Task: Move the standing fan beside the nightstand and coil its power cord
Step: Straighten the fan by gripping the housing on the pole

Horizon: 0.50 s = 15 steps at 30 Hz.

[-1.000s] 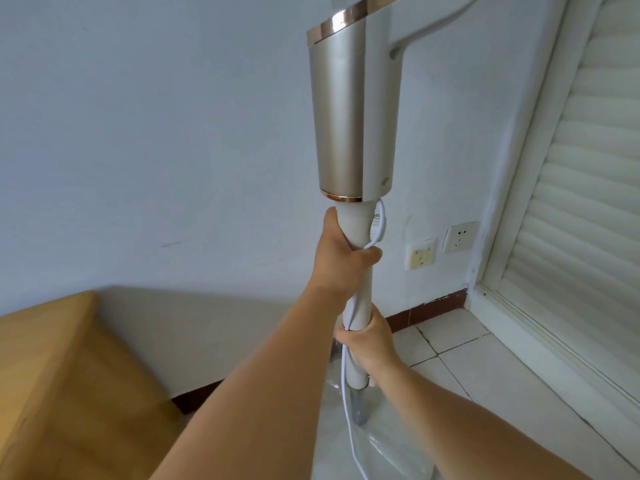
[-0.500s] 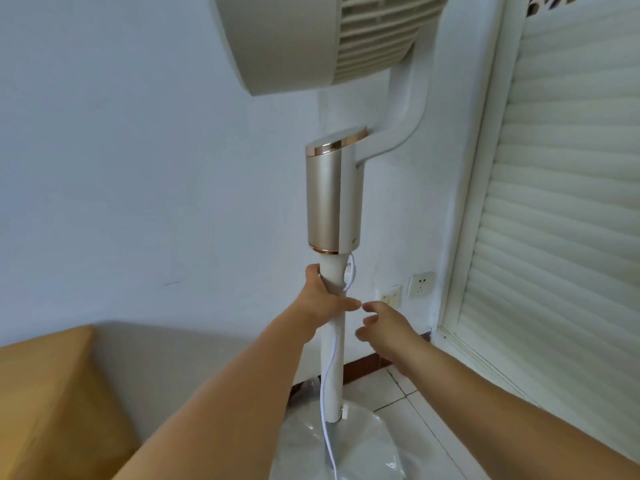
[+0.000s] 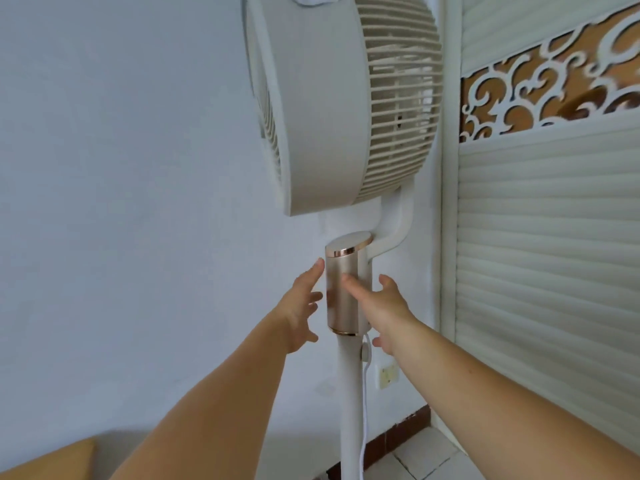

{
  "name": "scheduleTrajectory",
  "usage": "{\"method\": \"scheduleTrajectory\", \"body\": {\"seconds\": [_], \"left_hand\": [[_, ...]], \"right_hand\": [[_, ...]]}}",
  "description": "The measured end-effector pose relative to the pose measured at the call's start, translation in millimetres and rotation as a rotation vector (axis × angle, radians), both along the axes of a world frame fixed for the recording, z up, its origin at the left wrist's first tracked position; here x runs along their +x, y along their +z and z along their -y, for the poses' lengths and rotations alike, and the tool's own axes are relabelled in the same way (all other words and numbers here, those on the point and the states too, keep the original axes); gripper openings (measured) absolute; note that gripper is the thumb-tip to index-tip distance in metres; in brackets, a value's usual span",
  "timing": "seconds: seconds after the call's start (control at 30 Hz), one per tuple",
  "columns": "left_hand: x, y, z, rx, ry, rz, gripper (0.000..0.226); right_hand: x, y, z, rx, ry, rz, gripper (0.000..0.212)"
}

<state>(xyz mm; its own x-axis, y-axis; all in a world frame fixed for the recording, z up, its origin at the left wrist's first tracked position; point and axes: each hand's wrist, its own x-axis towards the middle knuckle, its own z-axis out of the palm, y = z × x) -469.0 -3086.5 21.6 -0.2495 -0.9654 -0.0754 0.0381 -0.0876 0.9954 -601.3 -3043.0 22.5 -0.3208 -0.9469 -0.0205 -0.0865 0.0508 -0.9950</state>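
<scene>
Since the earlier frames both hands have let go of the white pole (image 3: 349, 393) and risen to the gold control column (image 3: 346, 289) above it, and the view has tilted up so the whole fan head (image 3: 346, 98) now shows. The left hand (image 3: 299, 306) is spread, fingers straight and apart, its fingertips just at the left edge of the gold column; whether they touch it cannot be told. The right hand (image 3: 377, 306) is also spread, with one finger lying across the front of the column and the thumb hanging below near the column's lower rim. Neither hand grips anything.

The standing fan stands upright close to the white wall (image 3: 138, 168), just left of a white louvred door (image 3: 547, 254) with a carved panel (image 3: 554, 81) above the slats. The power cord (image 3: 363, 410) hangs loose down the right side of the pole, from just under the column to the bottom edge of the view, uncoiled. A wall socket (image 3: 387, 375) sits on the wall behind the pole. A corner of wooden furniture (image 3: 48, 462) shows at bottom left, well apart from the fan. Pale floor tiles (image 3: 422, 455) lie at the pole's foot.
</scene>
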Motion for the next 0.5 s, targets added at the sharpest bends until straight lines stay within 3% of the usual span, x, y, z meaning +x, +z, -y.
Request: {"method": "scheduleTrajectory", "body": {"seconds": [0.2, 0.5], "left_hand": [[4, 17, 24, 0.066, -0.103, 0.038, 0.073], [-4, 30, 49, 0.131, -0.236, 0.085, 0.092]], "right_hand": [[28, 31, 18, 0.084, -0.09, 0.151, 0.089], [31, 36, 38, 0.057, -0.143, 0.241, 0.087]]}}
